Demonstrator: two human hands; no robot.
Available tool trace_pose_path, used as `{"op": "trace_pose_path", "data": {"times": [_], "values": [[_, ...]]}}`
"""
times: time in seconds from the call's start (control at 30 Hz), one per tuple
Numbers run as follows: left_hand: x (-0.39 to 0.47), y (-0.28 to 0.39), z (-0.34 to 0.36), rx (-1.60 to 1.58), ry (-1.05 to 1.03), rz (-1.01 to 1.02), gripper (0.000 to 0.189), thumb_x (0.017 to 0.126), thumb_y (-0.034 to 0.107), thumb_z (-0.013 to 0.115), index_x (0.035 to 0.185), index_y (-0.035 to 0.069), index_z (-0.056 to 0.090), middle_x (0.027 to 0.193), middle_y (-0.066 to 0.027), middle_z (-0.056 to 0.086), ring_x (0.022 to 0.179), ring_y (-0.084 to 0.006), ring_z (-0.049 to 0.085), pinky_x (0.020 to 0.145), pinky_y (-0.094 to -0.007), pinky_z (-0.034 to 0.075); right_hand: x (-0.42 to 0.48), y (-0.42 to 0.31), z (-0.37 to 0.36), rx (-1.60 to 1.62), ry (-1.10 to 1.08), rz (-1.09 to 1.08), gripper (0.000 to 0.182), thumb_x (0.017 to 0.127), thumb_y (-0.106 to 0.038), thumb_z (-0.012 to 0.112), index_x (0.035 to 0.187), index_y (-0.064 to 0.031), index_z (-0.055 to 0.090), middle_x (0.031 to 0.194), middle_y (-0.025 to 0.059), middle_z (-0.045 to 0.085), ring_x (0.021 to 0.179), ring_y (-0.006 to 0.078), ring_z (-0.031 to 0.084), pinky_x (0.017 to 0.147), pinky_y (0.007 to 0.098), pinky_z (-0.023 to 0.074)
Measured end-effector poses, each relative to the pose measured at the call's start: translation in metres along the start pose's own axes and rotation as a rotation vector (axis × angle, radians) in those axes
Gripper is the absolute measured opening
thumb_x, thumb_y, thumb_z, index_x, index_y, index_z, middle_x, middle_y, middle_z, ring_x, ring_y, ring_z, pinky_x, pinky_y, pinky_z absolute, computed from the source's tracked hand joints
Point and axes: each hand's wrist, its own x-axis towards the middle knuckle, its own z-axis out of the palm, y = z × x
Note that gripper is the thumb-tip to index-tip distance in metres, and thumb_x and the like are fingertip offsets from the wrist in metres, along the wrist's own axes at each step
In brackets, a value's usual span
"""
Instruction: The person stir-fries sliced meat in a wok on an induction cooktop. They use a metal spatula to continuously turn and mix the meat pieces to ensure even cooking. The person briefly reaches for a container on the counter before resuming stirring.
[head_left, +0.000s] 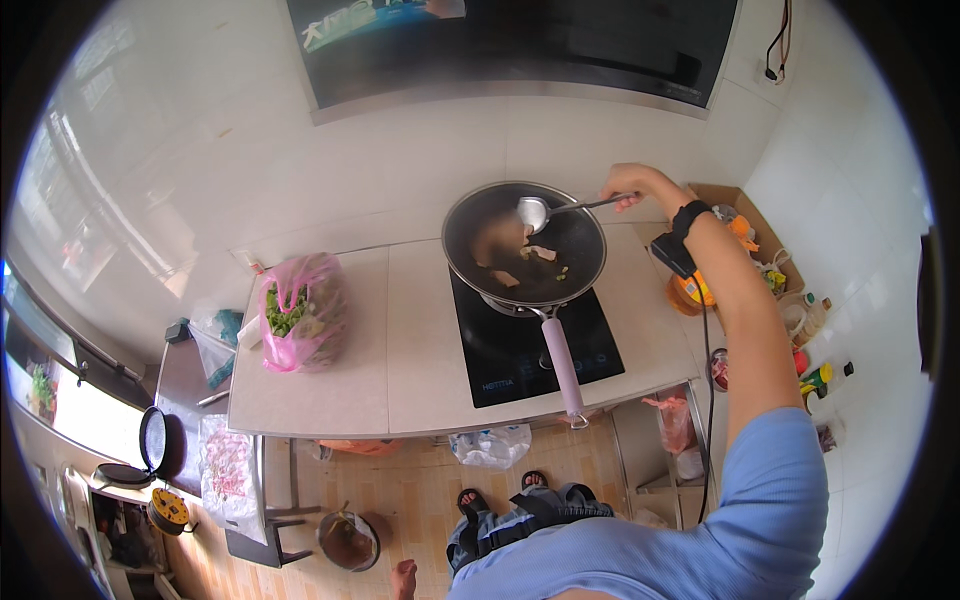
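My right hand (628, 184) is shut on the dark handle of a metal wok spatula (534, 214), whose blade is inside the wok. The dark wok (480, 266) sits on a black induction cooktop (487, 352), its lilac handle (559, 360) pointing towards me. Several pieces of meat (543, 253) and small green bits (562, 274) lie in the wok. Beside the spatula, a brownish patch is blurred. Low at the bottom edge hangs my left hand (403, 577), away from the counter; its fingers look curled but are too small to read clearly.
A pink plastic bag of leafy greens (300, 315) stands on the counter (360, 405), left of the cooktop. At the right are a cardboard box (757, 225) and several bottles (810, 315). A cable (709, 390) hangs from my right wrist. A waste bin (349, 541) stands on the floor.
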Motion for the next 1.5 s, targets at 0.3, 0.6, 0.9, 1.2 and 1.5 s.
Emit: {"op": "trace_pose_path", "data": {"times": [0.3, 0.6, 0.9, 1.2, 1.5], "values": [[-0.016, -0.029, 0.005, -0.012, 0.000, -0.064, 0.025, 0.065, 0.017, 0.060, 0.086, 0.003, 0.061, 0.080, -0.0103, 0.062, 0.077, -0.0177, 0.058, 0.071, -0.0279, 0.045, -0.071, -0.027, 0.053, -0.766, 0.482, -0.808, 0.028, 0.065, -0.005, 0.060, 0.090, -0.0176, 0.062, 0.070, 0.0099, 0.055, 0.071, 0.0240, 0.055, 0.062, 0.0326, 0.0434], [0.017, 0.022, 0.021, -0.020, -0.102, -0.003, 0.027, 0.067, 0.014, 0.059, 0.091, 0.002, 0.059, 0.083, -0.0101, 0.061, 0.079, -0.0166, 0.057, 0.071, -0.0272, 0.043, -0.161, -0.005, -0.014, -1.092, 0.467, -0.603, 0.030, 0.059, -0.001, 0.060, 0.085, -0.0152, 0.065, 0.075, 0.0087, 0.056, 0.073, 0.0249, 0.055, 0.062, 0.0314, 0.0441], [0.021, 0.048, -0.001, -0.019, 0.021, 0.080, 0.022, 0.067, 0.010, 0.058, 0.088, 0.003, 0.060, 0.080, -0.0094, 0.061, 0.075, -0.0156, 0.057, 0.069, -0.0265, 0.044, -0.078, -0.009, 0.007, -0.828, 0.526, -0.368, 0.021, 0.064, -0.012, 0.061, 0.084, -0.0045, 0.061, 0.067, 0.0119, 0.058, 0.063, 0.0250, 0.057, 0.057, 0.0351, 0.0449], [-0.021, 0.006, 0.018, -0.129, 0.014, -0.065, 0.023, 0.066, 0.011, 0.060, 0.087, 0.001, 0.060, 0.079, -0.0086, 0.061, 0.074, -0.0157, 0.056, 0.069, -0.0273, 0.045, 0.007, 0.004, -0.014, 0.068, 0.014, -0.011, 0.015, 0.070, -0.010, 0.053, 0.067, 0.0044, 0.056, 0.053, 0.0102, 0.055, 0.037, 0.0104, 0.046, 0.033, 0.0212, 0.0344], [-0.015, -0.023, 0.007, -0.106, 0.024, -0.075, 0.025, 0.066, 0.012, 0.059, 0.089, 0.002, 0.059, 0.082, -0.0088, 0.061, 0.078, -0.0164, 0.057, 0.071, -0.0266, 0.044, -0.034, -0.035, 0.033, -0.554, 0.340, -0.817, 0.022, 0.065, -0.010, 0.062, 0.087, -0.0125, 0.063, 0.065, 0.0071, 0.060, 0.057, 0.0172, 0.055, 0.051, 0.0277, 0.0432]]}}
